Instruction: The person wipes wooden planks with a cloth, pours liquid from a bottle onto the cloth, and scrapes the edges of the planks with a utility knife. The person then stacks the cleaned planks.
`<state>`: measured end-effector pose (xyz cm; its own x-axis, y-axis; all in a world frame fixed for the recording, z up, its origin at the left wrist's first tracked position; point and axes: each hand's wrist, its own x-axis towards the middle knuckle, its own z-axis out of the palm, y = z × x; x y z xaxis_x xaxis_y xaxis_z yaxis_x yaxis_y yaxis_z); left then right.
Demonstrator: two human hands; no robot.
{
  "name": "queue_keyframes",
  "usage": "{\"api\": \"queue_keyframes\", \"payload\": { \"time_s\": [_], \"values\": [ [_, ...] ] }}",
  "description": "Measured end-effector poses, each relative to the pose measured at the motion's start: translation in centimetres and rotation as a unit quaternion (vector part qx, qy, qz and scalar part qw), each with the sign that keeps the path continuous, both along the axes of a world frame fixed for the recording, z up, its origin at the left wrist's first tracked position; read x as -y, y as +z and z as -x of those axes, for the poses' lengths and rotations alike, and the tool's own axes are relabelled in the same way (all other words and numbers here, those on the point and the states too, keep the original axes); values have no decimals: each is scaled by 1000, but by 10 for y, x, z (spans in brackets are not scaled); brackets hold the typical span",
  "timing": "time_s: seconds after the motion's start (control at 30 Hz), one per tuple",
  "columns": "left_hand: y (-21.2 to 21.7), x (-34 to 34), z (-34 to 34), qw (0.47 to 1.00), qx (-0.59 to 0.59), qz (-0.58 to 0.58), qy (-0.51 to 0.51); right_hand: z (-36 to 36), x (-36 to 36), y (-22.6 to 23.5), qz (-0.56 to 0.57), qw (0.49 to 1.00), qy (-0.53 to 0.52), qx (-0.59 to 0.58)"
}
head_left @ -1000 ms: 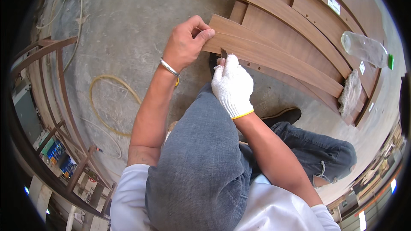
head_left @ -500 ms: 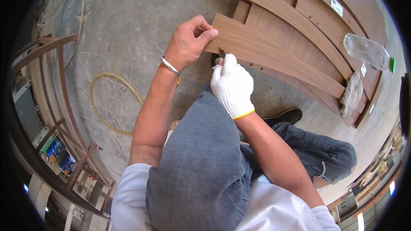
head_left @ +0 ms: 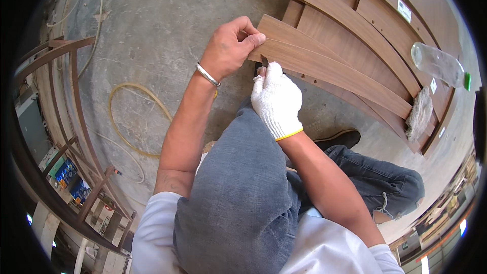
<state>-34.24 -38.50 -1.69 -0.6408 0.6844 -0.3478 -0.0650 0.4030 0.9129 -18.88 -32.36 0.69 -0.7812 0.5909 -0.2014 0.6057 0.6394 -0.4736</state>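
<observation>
With thumb and bent fingers, my bare left hand (head_left: 228,48) grips the near-left end of a long brown wood-grain board (head_left: 329,68). My right hand (head_left: 276,99), in a white knitted glove, is closed round a tool whose short dark blade (head_left: 264,61) sticks out past the fingertips. That blade is at the board's lower edge, just below the left hand; whether it touches cannot be made out. The tool's handle is hidden in the glove. A second board (head_left: 284,31) lies right behind the gripped one.
More brown panels (head_left: 345,2) lie stacked at the far right. On them are a clear bottle (head_left: 439,65) with a green cap and a greyish fibrous wad (head_left: 420,114). A yellowish hose (head_left: 114,106) loops over the concrete at left, beside a brown metal frame (head_left: 76,101).
The whole view has shifted slightly, so the boards appear a little further right. Both hands keep the same holds, and the blade stays near the board's edge.
</observation>
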Motion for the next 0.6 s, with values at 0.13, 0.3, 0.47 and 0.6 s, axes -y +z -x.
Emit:
{"api": "queue_keyframes", "payload": {
  "time_s": [0.13,0.3,0.47,0.6],
  "values": [
    [2,0,1,1000,-14,7,-2,5,1,2,11,1000,17,11],
    [0,-1,1,1000,12,-3,7,6,-1,1,15,999,36,-5],
    [-3,0,2,1000,-16,-5,-1,11,-1,0,42,998,54,2],
    [-1,-1,3,1000,-20,-2,-4,13,-1,-4,57,995,77,18]
  ]
}}
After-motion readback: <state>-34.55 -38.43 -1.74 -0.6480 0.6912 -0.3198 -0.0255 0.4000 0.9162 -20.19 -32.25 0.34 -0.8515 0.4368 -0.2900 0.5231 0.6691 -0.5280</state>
